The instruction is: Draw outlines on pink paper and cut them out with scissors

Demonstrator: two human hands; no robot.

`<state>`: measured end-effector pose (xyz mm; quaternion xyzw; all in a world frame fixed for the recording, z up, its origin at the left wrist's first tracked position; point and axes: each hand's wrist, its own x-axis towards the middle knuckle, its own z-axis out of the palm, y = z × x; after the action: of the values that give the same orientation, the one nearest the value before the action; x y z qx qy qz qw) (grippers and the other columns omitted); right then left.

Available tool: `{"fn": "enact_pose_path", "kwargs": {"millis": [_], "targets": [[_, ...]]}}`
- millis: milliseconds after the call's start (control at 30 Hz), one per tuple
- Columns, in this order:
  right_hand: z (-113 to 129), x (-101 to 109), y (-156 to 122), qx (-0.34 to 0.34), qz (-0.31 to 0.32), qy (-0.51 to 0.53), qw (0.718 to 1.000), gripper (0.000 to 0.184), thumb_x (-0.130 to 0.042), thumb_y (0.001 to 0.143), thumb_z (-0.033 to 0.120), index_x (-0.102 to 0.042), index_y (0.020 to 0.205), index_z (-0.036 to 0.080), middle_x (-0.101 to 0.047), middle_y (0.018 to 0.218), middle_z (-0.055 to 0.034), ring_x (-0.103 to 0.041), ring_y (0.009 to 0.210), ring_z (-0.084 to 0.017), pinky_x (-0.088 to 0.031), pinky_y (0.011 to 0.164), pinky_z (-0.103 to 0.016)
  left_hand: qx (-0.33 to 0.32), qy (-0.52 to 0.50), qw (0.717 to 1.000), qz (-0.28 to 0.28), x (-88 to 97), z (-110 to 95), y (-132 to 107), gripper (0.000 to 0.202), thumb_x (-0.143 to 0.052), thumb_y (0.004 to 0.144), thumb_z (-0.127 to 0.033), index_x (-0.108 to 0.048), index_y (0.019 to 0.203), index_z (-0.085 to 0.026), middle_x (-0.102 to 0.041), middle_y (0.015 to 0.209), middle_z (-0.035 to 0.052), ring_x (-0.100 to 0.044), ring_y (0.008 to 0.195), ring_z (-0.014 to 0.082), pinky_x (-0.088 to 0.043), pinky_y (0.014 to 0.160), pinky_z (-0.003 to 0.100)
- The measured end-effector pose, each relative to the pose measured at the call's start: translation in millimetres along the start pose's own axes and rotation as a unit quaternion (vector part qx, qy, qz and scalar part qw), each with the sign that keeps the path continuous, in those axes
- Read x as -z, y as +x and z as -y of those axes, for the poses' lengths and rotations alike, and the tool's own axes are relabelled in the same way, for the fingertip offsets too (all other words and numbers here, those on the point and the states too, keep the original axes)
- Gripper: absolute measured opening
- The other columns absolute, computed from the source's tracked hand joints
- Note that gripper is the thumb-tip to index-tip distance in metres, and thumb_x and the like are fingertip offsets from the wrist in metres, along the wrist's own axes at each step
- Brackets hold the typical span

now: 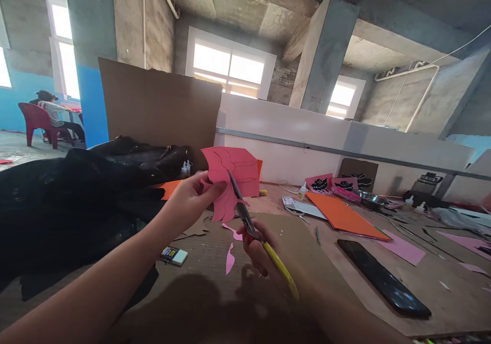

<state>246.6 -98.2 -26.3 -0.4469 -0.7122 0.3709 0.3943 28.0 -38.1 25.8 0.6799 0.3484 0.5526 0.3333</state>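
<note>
My left hand (190, 196) pinches a pink paper sheet (235, 177) with drawn curved lines, holding it up above the table. My right hand (258, 249) is closed round yellow-handled scissors (253, 230), whose blades reach up into the paper's lower edge. Pink paper scraps (230, 258) hang or fall just below the cut. Both forearms come in from the bottom of the view.
A cardboard-covered table (337, 262) holds a black phone (383, 278), an orange sheet (339, 213), pink sheets (402, 248), glue bottles (302, 191), a small box (174, 255) and a metal bowl (370, 199). Black fabric and a bag (76, 200) lie left. A person sits on a red chair (36, 121) far left.
</note>
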Motion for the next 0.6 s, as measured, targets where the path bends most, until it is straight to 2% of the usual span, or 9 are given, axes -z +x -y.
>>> {"fn": "enact_pose_path", "kwargs": {"millis": [100, 200, 433, 600], "targets": [[-15.7, 4.4, -1.6, 0.011, -0.014, 0.003, 1.0, 0.04, -0.056, 0.092, 0.056, -0.061, 0.117, 0.026, -0.058, 0.085, -0.0032, -0.047, 0.059, -0.013, -0.045, 0.057, -0.027, 0.002, 0.0, 1.0, 0.003, -0.3, 0.0, 0.4, 0.034, -0.067, 0.085, -0.053, -0.063, 0.081, -0.02, -0.057, 0.075, -0.003, -0.049, 0.07, 0.0135, -0.039, 0.066, 0.024], [-21.4, 7.7, -3.8, 0.023, -0.008, 0.005, 1.0, 0.042, -0.062, 0.09, 0.053, -0.06, 0.122, 0.026, -0.059, 0.087, -0.0038, -0.05, 0.062, -0.013, -0.046, 0.058, -0.026, 0.005, -0.004, 1.0, 0.005, -0.8, -0.2, 0.9, 0.035, -0.067, 0.085, -0.054, -0.062, 0.081, -0.02, -0.056, 0.074, -0.0034, -0.048, 0.07, 0.013, -0.038, 0.065, 0.023], [-14.0, -4.2, 4.1, -0.004, 0.016, 0.085, 0.996, 0.042, -0.054, 0.094, 0.057, -0.06, 0.116, 0.023, -0.051, 0.081, -0.0013, -0.035, 0.054, -0.008, -0.039, 0.05, -0.023, 0.001, -0.011, 1.0, 0.007, -0.8, -1.6, -0.3, 0.034, -0.067, 0.085, -0.053, -0.061, 0.079, -0.02, -0.055, 0.072, -0.0042, -0.047, 0.068, 0.0119, -0.037, 0.063, 0.023], [-7.8, -5.5, 4.8, -0.01, 0.025, 0.091, 0.995, 0.042, -0.054, 0.093, 0.059, -0.06, 0.112, 0.023, -0.048, 0.078, 0.0002, -0.033, 0.053, -0.008, -0.037, 0.049, -0.024, 0.006, -0.003, 1.0, -0.002, -1.3, -3.2, -0.3, 0.033, -0.068, 0.085, -0.052, -0.062, 0.079, -0.019, -0.055, 0.072, -0.0043, -0.047, 0.067, 0.0114, -0.037, 0.061, 0.022]]}}
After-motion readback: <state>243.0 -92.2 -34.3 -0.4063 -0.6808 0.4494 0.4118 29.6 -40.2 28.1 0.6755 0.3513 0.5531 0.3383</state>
